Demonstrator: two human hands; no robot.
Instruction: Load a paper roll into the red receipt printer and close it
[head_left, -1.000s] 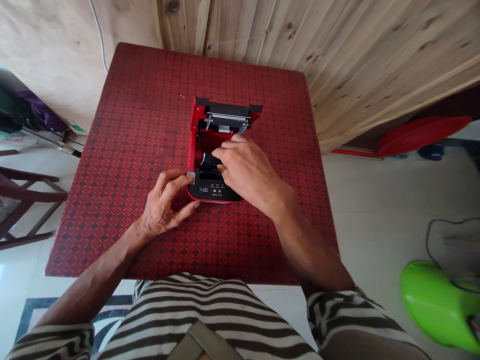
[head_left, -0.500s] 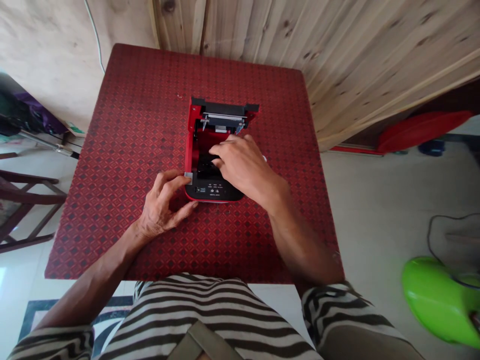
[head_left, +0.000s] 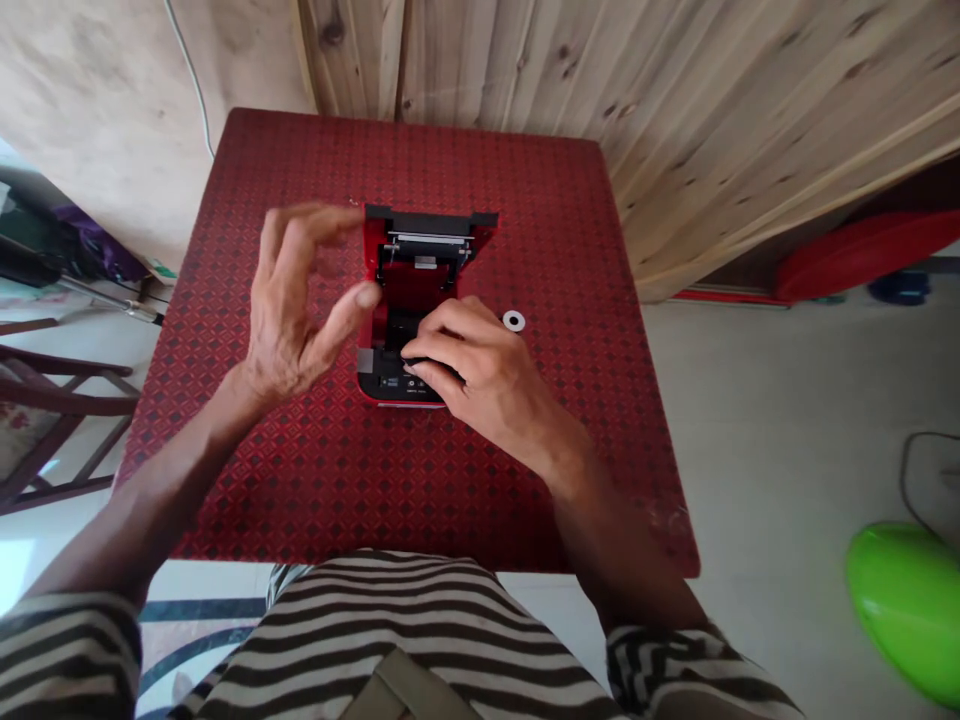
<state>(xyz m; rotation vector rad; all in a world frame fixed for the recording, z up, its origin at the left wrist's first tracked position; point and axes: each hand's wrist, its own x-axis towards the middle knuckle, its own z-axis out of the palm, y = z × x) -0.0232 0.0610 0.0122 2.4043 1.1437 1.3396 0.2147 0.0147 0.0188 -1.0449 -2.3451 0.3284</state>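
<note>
A small red and black printer [head_left: 409,285] sits in the middle of the red patterned table [head_left: 300,470] with its lid tilted open at the back. My right hand [head_left: 472,370] rests curled over the printer's front, fingers pressed on the black panel at the edge of the open bay. My left hand [head_left: 296,300] hovers raised above the table just left of the printer, fingers spread and holding nothing. A small white ring-shaped part [head_left: 514,321] lies on the cloth to the right of the printer.
A wooden plank wall [head_left: 675,120] runs behind the table. A green rounded object [head_left: 907,600] sits on the floor at the lower right, a red object [head_left: 862,255] by the wall, and a dark wooden chair [head_left: 37,400] at the left.
My left hand let go of the printer's front left corner and rose above the table. My right hand slid from inside the bay to the front panel. The white ring came into view.
</note>
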